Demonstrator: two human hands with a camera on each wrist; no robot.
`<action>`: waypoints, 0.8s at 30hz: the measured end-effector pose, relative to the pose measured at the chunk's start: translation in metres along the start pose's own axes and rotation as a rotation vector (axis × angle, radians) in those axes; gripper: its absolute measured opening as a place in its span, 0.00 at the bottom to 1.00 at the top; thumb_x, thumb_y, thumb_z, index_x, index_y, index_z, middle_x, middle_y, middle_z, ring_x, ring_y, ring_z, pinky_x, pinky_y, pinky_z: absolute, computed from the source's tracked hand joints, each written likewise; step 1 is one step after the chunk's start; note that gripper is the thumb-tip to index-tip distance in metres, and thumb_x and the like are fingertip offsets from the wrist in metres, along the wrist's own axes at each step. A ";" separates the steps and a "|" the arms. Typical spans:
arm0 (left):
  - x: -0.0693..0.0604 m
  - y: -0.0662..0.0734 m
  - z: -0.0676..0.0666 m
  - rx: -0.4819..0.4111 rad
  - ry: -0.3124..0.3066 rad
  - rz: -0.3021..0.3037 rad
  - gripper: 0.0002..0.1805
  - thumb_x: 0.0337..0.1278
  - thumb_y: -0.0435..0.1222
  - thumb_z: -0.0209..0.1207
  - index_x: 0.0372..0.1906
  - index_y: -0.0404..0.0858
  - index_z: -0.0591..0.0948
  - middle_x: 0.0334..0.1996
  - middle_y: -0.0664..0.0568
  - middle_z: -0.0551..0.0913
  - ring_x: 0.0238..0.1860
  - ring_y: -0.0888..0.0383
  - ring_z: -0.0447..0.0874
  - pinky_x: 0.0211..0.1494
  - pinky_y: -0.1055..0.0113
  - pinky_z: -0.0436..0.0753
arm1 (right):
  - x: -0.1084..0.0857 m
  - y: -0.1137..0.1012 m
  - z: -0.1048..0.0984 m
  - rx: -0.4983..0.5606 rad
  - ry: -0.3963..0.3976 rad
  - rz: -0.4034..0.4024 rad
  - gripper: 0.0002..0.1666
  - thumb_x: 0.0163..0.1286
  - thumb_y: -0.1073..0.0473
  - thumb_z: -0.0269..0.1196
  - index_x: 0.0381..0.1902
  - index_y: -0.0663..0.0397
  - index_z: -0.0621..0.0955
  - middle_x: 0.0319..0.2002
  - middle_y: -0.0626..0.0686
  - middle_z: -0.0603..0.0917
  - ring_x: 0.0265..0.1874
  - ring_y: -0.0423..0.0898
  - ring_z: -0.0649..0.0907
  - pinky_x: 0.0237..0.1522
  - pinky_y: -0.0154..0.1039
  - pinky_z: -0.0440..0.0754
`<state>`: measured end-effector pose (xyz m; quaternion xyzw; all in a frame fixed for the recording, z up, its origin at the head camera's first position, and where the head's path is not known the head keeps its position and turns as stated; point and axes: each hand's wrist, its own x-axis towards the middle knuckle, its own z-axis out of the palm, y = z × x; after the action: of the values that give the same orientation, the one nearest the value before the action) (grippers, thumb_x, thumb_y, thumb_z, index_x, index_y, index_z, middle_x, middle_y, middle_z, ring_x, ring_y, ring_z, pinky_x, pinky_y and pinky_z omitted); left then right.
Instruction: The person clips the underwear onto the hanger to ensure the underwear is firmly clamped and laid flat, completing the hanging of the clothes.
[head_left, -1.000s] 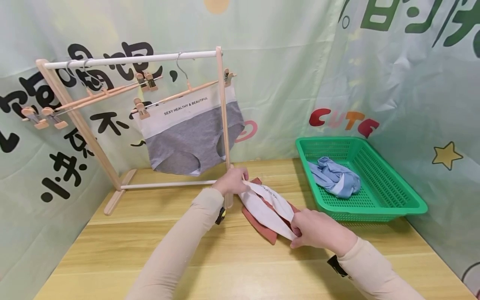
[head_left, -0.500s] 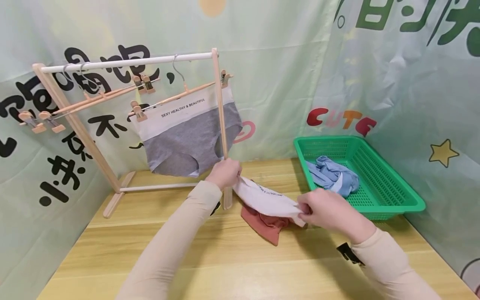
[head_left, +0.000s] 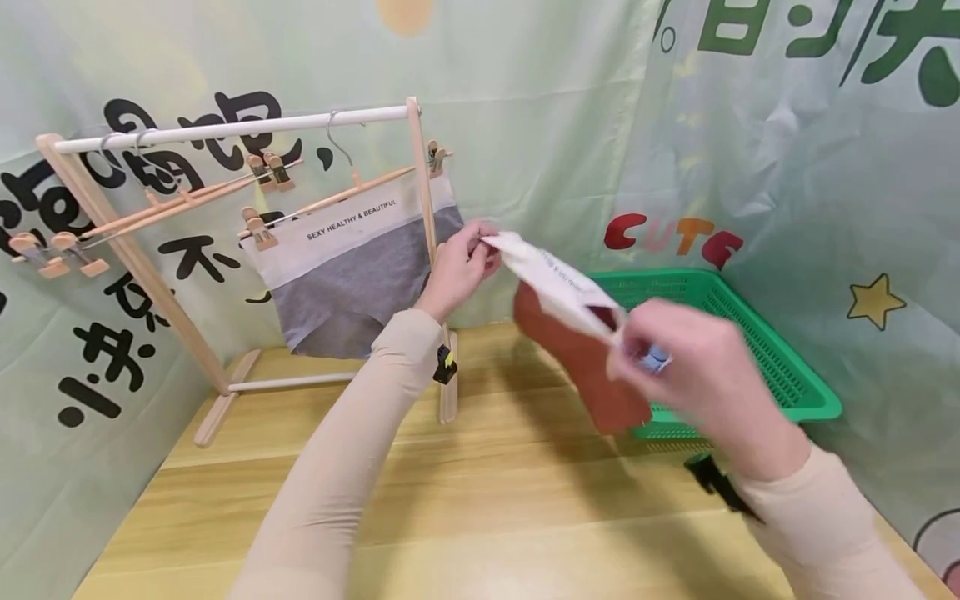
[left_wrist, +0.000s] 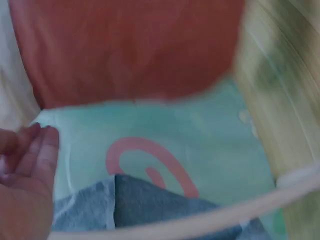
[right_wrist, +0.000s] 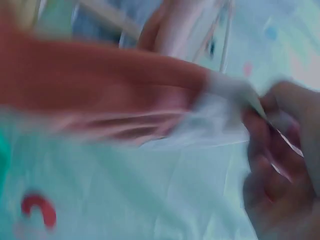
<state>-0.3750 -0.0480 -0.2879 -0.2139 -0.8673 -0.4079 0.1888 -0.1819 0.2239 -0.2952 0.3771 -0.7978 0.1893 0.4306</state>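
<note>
A pair of rust-red underpants [head_left: 581,362] with a white lettered waistband hangs in the air between the two hands. My left hand [head_left: 459,265] pinches one end of the waistband, beside the rack's right post. The other end is gripped by my right hand [head_left: 693,371], nearer to me and in front of the green basket. In the left wrist view the red cloth [left_wrist: 130,55] spreads above the fingers. The right wrist view is blurred, with the white band [right_wrist: 220,112] between thumb and fingers. Grey underpants [head_left: 352,275] hang clipped to a hanger on the rack.
The wooden rack [head_left: 270,125] stands at the left of the table [head_left: 480,517]. Two bare clip hangers [head_left: 168,208] hang at its left end. A green basket [head_left: 817,400] stands at the right; a bit of blue cloth [head_left: 656,358] shows behind the right hand.
Both hands have lifted the rust-red underpants off the table by the waistband. The left hand has risen beside the rack post, and the cloth now hangs down below the band.
</note>
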 end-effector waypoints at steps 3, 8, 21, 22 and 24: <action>-0.014 -0.012 0.001 0.220 -0.156 -0.067 0.12 0.75 0.30 0.53 0.47 0.35 0.87 0.48 0.40 0.93 0.33 0.51 0.85 0.37 0.64 0.83 | -0.012 -0.026 0.032 0.101 -0.214 -0.129 0.17 0.54 0.64 0.79 0.32 0.40 0.82 0.29 0.36 0.85 0.27 0.32 0.80 0.29 0.27 0.80; -0.049 -0.037 0.016 0.547 -0.476 -0.136 0.16 0.65 0.26 0.56 0.53 0.32 0.87 0.54 0.39 0.90 0.54 0.44 0.89 0.61 0.53 0.87 | -0.047 -0.063 0.092 0.329 -0.746 -0.113 0.15 0.66 0.54 0.78 0.46 0.38 0.84 0.33 0.34 0.87 0.30 0.27 0.82 0.34 0.24 0.80; -0.105 -0.030 0.070 0.597 -0.744 0.026 0.11 0.75 0.43 0.65 0.51 0.41 0.86 0.46 0.50 0.90 0.49 0.53 0.90 0.52 0.57 0.88 | -0.070 -0.032 0.100 0.103 -0.895 0.172 0.17 0.60 0.52 0.82 0.37 0.45 0.83 0.28 0.41 0.77 0.26 0.36 0.73 0.29 0.36 0.75; -0.108 -0.032 0.072 0.618 -0.765 0.025 0.12 0.76 0.46 0.64 0.49 0.42 0.86 0.44 0.51 0.90 0.48 0.54 0.90 0.51 0.58 0.87 | -0.073 -0.028 0.099 0.083 -0.909 0.199 0.18 0.60 0.52 0.82 0.37 0.46 0.82 0.28 0.42 0.76 0.27 0.37 0.73 0.29 0.37 0.75; -0.111 -0.037 0.076 0.651 -0.797 0.010 0.15 0.75 0.51 0.65 0.48 0.43 0.84 0.42 0.52 0.89 0.47 0.56 0.89 0.51 0.58 0.87 | -0.079 -0.022 0.098 0.059 -0.924 0.240 0.20 0.58 0.52 0.83 0.39 0.48 0.82 0.28 0.43 0.75 0.27 0.39 0.75 0.29 0.39 0.77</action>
<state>-0.3129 -0.0332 -0.4121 -0.2872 -0.9529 -0.0027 -0.0976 -0.1908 0.1831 -0.4156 0.3391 -0.9379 0.0728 -0.0051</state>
